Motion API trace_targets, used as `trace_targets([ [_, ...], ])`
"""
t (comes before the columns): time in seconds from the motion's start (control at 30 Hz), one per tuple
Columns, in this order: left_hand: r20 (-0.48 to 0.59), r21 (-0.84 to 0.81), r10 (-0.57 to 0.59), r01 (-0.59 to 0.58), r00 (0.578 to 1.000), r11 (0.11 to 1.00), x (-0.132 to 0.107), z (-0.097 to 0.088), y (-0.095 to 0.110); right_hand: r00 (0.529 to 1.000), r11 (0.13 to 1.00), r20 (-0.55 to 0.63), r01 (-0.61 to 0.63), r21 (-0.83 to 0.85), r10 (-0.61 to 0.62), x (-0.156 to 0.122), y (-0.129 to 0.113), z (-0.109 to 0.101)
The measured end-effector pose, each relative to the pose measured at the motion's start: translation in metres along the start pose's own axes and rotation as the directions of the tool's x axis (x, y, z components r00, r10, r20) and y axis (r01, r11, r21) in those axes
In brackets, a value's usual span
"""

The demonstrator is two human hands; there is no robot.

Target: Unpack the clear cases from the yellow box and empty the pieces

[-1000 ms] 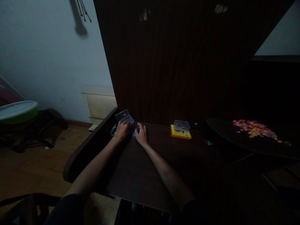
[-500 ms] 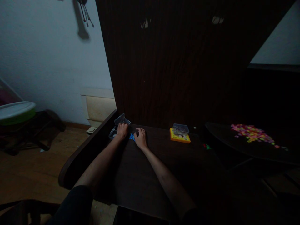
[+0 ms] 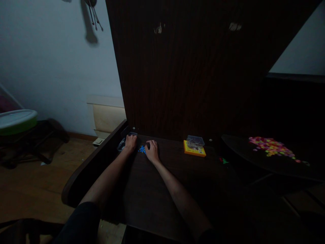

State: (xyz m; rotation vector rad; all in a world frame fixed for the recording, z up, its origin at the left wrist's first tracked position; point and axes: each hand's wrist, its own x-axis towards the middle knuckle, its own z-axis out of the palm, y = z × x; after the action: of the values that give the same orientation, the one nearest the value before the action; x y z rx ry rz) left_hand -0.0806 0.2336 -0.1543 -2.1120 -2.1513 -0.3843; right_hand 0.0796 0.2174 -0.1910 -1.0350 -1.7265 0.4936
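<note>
Our left hand (image 3: 131, 142), grip indiscernible, has shifted the clear case (image 3: 133, 134) leftward from the blue pieces (image 3: 142, 149). Our right hand (image 3: 152, 151) adjoins them, grip parted.

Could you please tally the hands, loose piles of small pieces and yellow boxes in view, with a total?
Left hand and right hand: 2 hands
Blue pile and multicoloured pile: 2 piles
Yellow box: 1 box
Total: 5
</note>
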Motion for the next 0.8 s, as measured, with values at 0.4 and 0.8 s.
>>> trace_targets([
  [0.4, -0.166, -0.092, 0.015, -0.031, 0.986, 0.995, -0.042, -0.022, 0.018, 0.970, 0.987, -0.212, -0.092, 0.134, 0.119, -0.009, 0.010, -0.038],
  [0.8, 0.042, -0.332, 0.126, -0.105, 0.991, 0.938, -0.056, 0.021, 0.041, 0.956, 0.839, -0.064, 0.217, -0.500, -0.285, 0.032, 0.054, -0.226],
])
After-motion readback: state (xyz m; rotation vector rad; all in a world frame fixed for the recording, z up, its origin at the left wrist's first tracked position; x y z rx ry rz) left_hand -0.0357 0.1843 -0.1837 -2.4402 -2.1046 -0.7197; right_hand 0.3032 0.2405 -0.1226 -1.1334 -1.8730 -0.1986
